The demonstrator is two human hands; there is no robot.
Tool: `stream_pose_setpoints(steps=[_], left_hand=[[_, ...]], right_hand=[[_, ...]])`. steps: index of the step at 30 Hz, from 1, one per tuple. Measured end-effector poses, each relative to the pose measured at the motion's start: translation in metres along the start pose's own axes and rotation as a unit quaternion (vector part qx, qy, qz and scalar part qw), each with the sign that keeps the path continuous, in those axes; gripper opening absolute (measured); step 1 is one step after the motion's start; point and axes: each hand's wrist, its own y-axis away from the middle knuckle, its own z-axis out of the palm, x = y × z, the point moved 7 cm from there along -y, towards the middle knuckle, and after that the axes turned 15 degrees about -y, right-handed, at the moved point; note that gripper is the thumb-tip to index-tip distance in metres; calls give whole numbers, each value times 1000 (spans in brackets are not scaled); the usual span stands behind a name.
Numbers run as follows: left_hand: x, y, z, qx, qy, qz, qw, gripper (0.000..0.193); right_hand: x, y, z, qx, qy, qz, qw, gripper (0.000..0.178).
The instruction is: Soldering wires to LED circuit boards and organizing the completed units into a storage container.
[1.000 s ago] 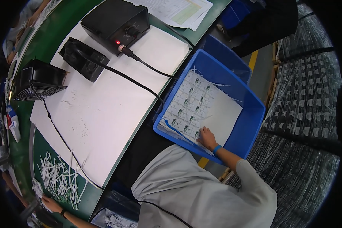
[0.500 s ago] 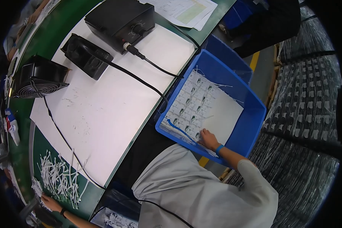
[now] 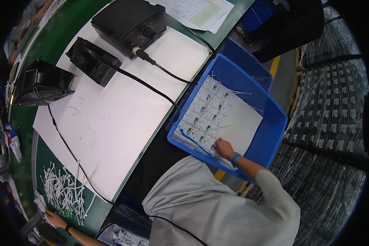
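Note:
My right hand (image 3: 224, 148) is inside the blue bin (image 3: 274, 119), its fingers drawn together at the near end of rows of small white parts with green pieces (image 3: 205, 108). Whatever lies between those fingertips is too small to make out. A blue band (image 3: 235, 158) circles that wrist, and a blue cord (image 3: 194, 141) lies across the parts nearby. At the lower left, my left hand (image 3: 55, 219) is curled against a bundle of white pieces (image 3: 41, 203) at the table's edge; its fingertips are partly hidden. Beside it lies a loose heap of white wires (image 3: 63, 190) with green bits.
On the table's white sheet (image 3: 110, 119) stand a black control box (image 3: 129, 24), a black holder (image 3: 93, 61) and a black fan (image 3: 45, 84). Black cables cross the sheet toward the bin. Papers (image 3: 201, 14) lie at the far edge. Wrapped stacked goods (image 3: 328, 110) stand at right.
My right hand has shifted slightly and its fingers have drawn in over the near parts. The left hand stays in place.

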Motion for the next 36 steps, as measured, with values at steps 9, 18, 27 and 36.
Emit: stream_pose_setpoints(steps=[9, 18, 27, 36], left_hand=[[2, 2, -1, -13, 7, -5, 1000, 43], [2, 0, -1, 1, 13, 9, 1000, 42], [7, 5, -7, 18, -11, -3, 1000, 40], [11, 7, -2, 5, 0, -10, 1000, 41]], right_hand=[[-9, 15, -20, 18, -105, 62, 992, 42], [-24, 30, -31, 23, -132, 11, 991, 52], [-29, 19, -21, 96, -19, -6, 995, 51], [-30, 19, -15, 89, 21, 38, 995, 50]])
